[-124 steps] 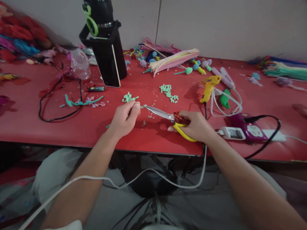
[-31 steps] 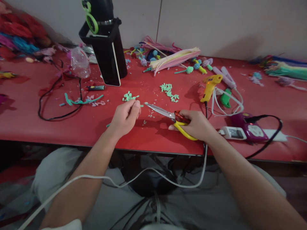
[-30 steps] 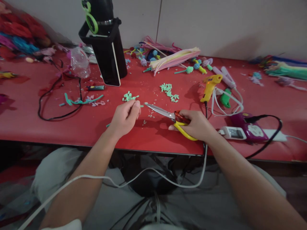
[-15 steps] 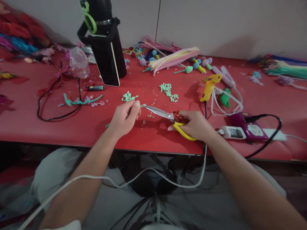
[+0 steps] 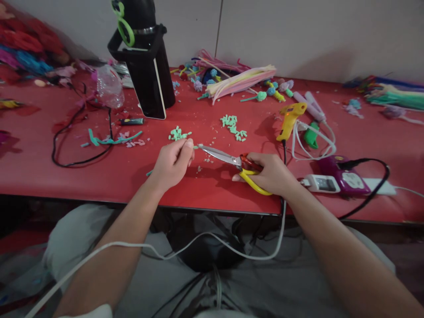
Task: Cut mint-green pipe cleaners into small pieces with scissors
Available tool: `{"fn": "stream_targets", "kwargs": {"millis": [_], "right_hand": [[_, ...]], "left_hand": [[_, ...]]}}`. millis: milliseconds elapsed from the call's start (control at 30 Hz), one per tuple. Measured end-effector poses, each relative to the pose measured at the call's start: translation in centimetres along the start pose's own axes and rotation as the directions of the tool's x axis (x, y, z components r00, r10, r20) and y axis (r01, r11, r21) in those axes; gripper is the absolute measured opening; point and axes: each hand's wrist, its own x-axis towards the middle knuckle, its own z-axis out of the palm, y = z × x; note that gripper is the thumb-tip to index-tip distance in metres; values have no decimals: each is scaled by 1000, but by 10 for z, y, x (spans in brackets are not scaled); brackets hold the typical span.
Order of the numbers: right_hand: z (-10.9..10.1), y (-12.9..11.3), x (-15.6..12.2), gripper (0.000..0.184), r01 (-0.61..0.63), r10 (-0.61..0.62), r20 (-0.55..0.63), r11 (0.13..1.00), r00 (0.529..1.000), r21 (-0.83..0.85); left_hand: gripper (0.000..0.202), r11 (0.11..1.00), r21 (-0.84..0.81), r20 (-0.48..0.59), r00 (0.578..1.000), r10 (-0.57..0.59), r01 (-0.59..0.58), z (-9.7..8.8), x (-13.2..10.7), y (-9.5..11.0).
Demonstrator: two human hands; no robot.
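Note:
My left hand [image 5: 174, 162] is closed in a pinch, thumb against forefinger, on a thin green pipe cleaner [image 5: 195, 147]. Only its short tip shows past the fingers; a green end also pokes out behind the wrist. My right hand [image 5: 272, 174] grips scissors [image 5: 222, 156] by their red and yellow handles. Their blades look nearly closed and point left, with the tips right at the green end; whether they touch it I cannot tell. Just beyond my left hand lies a small pile of cut green pieces [image 5: 178, 133], and a second pile of green pieces [image 5: 232, 124] is farther right.
A yellow glue gun [image 5: 291, 117] and a purple power socket [image 5: 347, 177] with cables stand at right. At the back are a black bottle [image 5: 164, 75] with a phone [image 5: 144, 86] before it, and a pipe cleaner bundle [image 5: 243, 81]. A white cable [image 5: 212, 237] crosses my lap.

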Motion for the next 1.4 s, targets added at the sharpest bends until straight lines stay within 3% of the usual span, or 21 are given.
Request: {"fn": "stream_targets", "kwargs": {"millis": [767, 1400], "right_hand": [[0, 0, 1, 69, -4, 3, 13, 999, 1000, 46], [3, -2, 5, 68, -35, 36, -53, 999, 998, 28]], "left_hand": [[48, 1000, -8, -5, 1000, -2, 2, 0, 0, -5], [43, 1000, 28, 16, 1000, 2, -3, -3, -1, -6]]}}
